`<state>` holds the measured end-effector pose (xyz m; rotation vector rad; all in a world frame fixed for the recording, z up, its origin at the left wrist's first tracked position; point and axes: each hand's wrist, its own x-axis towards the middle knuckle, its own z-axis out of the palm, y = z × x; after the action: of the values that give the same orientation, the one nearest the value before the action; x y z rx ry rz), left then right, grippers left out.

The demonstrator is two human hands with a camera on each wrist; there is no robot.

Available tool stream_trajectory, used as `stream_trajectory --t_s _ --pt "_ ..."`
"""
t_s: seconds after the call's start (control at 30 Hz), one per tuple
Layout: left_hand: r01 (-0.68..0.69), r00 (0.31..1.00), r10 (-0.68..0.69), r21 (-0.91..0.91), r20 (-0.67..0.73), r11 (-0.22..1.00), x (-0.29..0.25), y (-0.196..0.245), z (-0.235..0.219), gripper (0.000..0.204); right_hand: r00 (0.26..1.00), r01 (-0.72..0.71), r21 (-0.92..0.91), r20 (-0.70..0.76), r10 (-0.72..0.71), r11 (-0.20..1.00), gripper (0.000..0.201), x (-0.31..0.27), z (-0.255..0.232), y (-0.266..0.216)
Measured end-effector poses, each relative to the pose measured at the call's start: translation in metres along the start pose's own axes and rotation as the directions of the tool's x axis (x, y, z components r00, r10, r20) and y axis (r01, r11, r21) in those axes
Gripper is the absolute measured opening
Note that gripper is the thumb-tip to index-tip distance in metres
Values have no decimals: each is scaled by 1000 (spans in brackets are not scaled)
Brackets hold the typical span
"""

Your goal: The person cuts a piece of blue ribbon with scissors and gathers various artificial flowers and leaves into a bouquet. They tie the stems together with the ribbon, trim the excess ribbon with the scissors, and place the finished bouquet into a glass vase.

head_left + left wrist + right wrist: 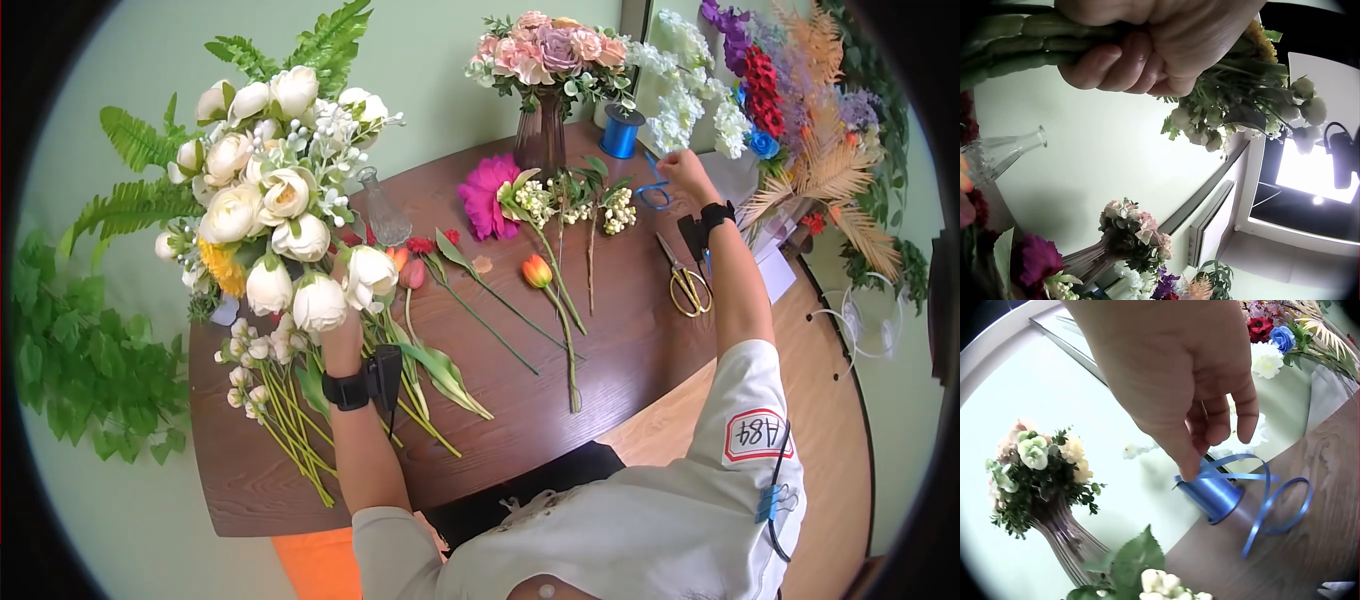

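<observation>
A bouquet of white flowers (288, 192) with one yellow bloom and fern leaves is held upright by my left hand (343, 335), largely covered by the blooms. In the left wrist view, the fingers of that hand (1141, 50) curl round its thick green stems (1029, 40). Beside the blue ribbon spool (621, 132), my right hand (690, 178) reaches over the table with loosely bent fingers. The right wrist view has the thumb of this hand (1179, 381) near the spool (1213, 497) and its loose curled ribbon (1266, 500); whether it touches the ribbon I cannot tell.
Gold-handled scissors (684, 284) lie right of an orange tulip (537, 271). A magenta bloom (489, 197), red flowers and loose stems lie across the brown table (480, 430). Behind stand a glass vase (386, 212) and a vase of pink flowers (541, 135). White-budded stems (290, 420) lie front left.
</observation>
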<state>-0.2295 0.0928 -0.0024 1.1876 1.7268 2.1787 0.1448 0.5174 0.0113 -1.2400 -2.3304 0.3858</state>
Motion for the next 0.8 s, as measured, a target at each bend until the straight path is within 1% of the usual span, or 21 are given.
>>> stream_trajectory --t_s 0.03,0.07,0.1,0.13,0.17,0.2,0.23,0.27,0.3,0.33,0.37,0.4,0.43,0.47,0.5,0.53,0.63,0.67,0.73,0.77,0.8 --pt "175 984 -174 -266 30 948 2 3 0 9 999 -13 122 -49 19 992 12 1 -4 -5" --pt "187 982 -188 -245 18 951 2 8 2 7 994 -17 243 -96 42 970 12 2 -9 -13" --pt "183 983 -185 -249 14 951 2 2 2 7 994 -12 240 -99 37 971 12 -1 -16 -25" --pt "5 999 -4 28 -32 1000 2 -10 1 7 992 -7 291 -121 44 957 13 -5 -24 -37" --pt "-163 983 181 308 -29 937 2 -8 2 6 989 0 342 -141 51 940 13 -5 -27 -43" --pt "-135 988 147 193 -47 972 0 -7 5 5 981 116 418 -188 -40 901 13 -4 -27 -49" --pt "-137 987 150 193 -57 972 1 -6 5 5 981 126 415 -188 -50 901 13 -3 -28 -55" --pt "18 999 -21 -76 -38 997 3 -5 3 3 955 213 456 -283 -87 864 14 -10 -32 -70" --pt "175 984 -178 -331 21 927 4 3 3 2 920 304 490 -372 -119 817 15 -15 -34 -84" --pt "-19 996 23 49 -81 999 -2 6 15 2 906 331 404 -390 -167 852 15 -15 -36 -94" --pt "39 994 -51 -114 -97 993 -2 3 17 5 891 365 370 -405 -206 854 14 -23 -38 -113" --pt "54 997 -54 -3 -54 999 0 -1 15 8 915 331 377 -353 -196 865 13 -39 -44 -143" --pt "93 990 -102 -94 -94 991 -3 12 24 11 935 298 381 -300 -188 875 12 -57 -48 -176" --pt "174 982 -185 -198 -39 965 -7 25 29 11 934 318 390 -286 -214 864 12 -67 -44 -200" --pt "326 940 -338 -376 36 867 -10 48 33 10 934 354 366 -194 -301 861 11 -77 -39 -220" --pt "318 946 -320 -385 62 866 -13 62 36 12 920 389 341 -101 -378 856 11 -88 -36 -241" --pt "368 929 -305 -447 208 815 -18 72 40 21 847 484 312 65 -527 818 11 -111 -17 -300" --pt "367 930 -307 -448 203 815 -19 75 42 21 817 539 300 43 -575 787 12 -112 -7 -314" --pt "458 889 -399 -416 225 786 -21 80 46 23 753 629 307 -9 -658 714 13 -108 17 -336" --pt "457 889 -399 -417 223 786 -23 80 47 23 720 664 328 -41 -692 672 13 -106 30 -347" --pt "441 895 -349 -432 278 787 -24 78 48 23 688 706 360 -143 -712 610 14 -106 42 -359"
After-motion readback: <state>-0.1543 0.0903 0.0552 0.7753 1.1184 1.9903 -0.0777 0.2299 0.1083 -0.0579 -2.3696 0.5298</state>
